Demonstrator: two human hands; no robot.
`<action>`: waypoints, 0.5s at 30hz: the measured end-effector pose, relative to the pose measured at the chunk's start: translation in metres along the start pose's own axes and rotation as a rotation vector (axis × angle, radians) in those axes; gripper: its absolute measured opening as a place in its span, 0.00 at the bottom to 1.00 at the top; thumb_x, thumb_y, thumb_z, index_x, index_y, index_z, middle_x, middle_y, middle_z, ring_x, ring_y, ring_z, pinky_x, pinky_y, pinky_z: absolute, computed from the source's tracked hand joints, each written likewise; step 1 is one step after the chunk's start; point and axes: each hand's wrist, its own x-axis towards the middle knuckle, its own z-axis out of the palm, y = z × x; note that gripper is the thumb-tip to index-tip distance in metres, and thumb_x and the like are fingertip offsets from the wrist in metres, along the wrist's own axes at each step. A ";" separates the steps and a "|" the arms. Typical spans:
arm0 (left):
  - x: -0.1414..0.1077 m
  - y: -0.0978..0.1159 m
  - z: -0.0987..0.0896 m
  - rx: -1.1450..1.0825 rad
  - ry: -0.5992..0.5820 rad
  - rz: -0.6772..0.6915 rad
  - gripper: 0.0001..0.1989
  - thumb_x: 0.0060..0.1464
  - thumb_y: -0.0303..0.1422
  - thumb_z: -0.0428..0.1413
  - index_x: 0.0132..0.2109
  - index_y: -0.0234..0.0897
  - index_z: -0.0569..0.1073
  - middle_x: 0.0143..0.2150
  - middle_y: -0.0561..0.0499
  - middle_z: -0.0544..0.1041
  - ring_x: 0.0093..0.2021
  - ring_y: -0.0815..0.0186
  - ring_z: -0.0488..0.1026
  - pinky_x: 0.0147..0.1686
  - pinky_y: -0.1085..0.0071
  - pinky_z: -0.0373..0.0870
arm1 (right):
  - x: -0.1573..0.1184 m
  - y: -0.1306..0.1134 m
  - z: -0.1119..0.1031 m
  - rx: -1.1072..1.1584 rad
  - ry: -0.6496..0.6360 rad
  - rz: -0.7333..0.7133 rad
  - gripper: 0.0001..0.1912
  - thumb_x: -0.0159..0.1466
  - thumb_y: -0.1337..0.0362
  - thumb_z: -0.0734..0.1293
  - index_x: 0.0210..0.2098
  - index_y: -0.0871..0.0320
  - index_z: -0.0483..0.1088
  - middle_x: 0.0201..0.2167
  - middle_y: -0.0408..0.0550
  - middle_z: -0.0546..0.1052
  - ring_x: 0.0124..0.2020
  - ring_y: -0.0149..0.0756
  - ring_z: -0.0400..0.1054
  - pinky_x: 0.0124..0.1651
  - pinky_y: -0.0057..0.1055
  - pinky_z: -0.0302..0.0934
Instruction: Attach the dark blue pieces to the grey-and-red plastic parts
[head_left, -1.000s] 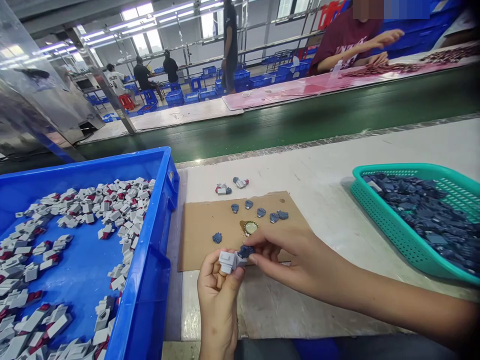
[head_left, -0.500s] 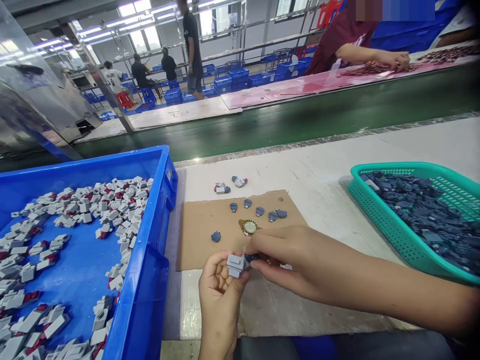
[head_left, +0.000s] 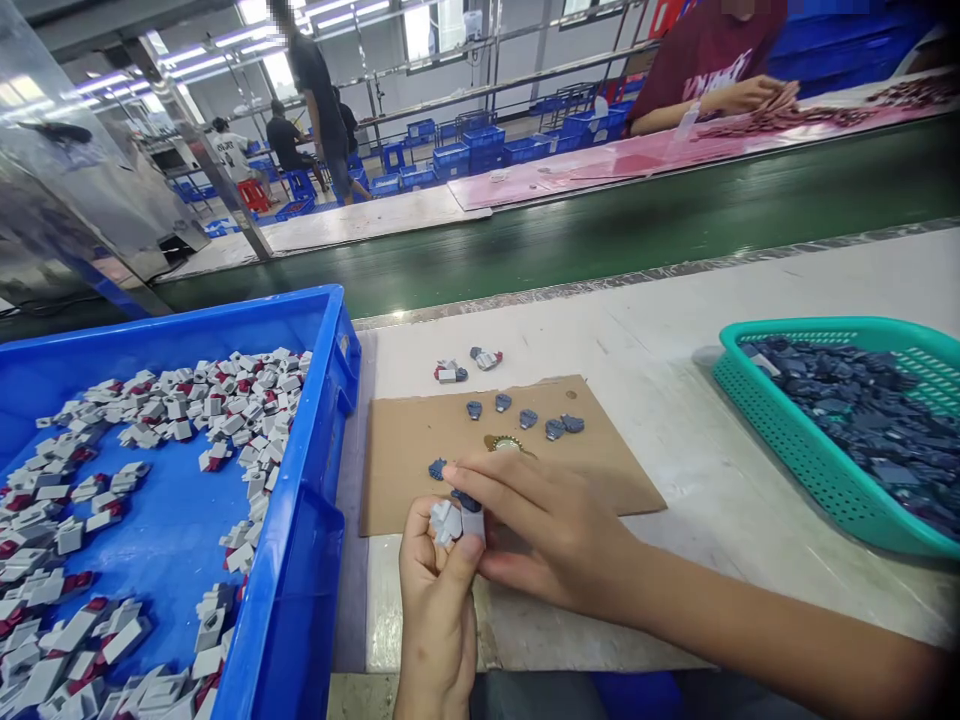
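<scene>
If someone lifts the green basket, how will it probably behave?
The green basket is probably fairly heavy, holding many dark blue pieces. They look loose and may slide if it tilts. Its perforated walls look thin, so they might flex.

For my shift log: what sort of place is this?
Likely a factory assembly floor: a long green conveyor-like belt, a blue crate of gray parts, and a co-worker handling reddish pieces.
</scene>
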 end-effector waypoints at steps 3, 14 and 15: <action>-0.001 0.001 -0.002 -0.054 0.000 -0.009 0.06 0.46 0.31 0.59 0.33 0.38 0.69 0.28 0.55 0.71 0.33 0.73 0.68 0.37 0.80 0.65 | 0.000 -0.004 0.011 0.061 0.077 0.025 0.24 0.58 0.66 0.64 0.53 0.62 0.55 0.47 0.51 0.66 0.47 0.34 0.61 0.47 0.30 0.59; 0.000 0.005 -0.006 -0.213 0.054 -0.049 0.12 0.43 0.29 0.61 0.39 0.40 0.73 0.35 0.52 0.76 0.39 0.68 0.73 0.41 0.76 0.69 | -0.001 -0.018 0.034 0.234 0.206 0.175 0.23 0.55 0.74 0.63 0.50 0.59 0.58 0.49 0.47 0.67 0.56 0.34 0.54 0.57 0.31 0.54; 0.001 0.005 -0.008 -0.220 0.047 -0.052 0.12 0.43 0.28 0.61 0.39 0.40 0.73 0.35 0.51 0.76 0.38 0.69 0.73 0.40 0.76 0.69 | -0.002 -0.019 0.035 0.219 0.208 0.174 0.23 0.55 0.75 0.62 0.50 0.59 0.58 0.49 0.47 0.67 0.56 0.33 0.54 0.57 0.31 0.53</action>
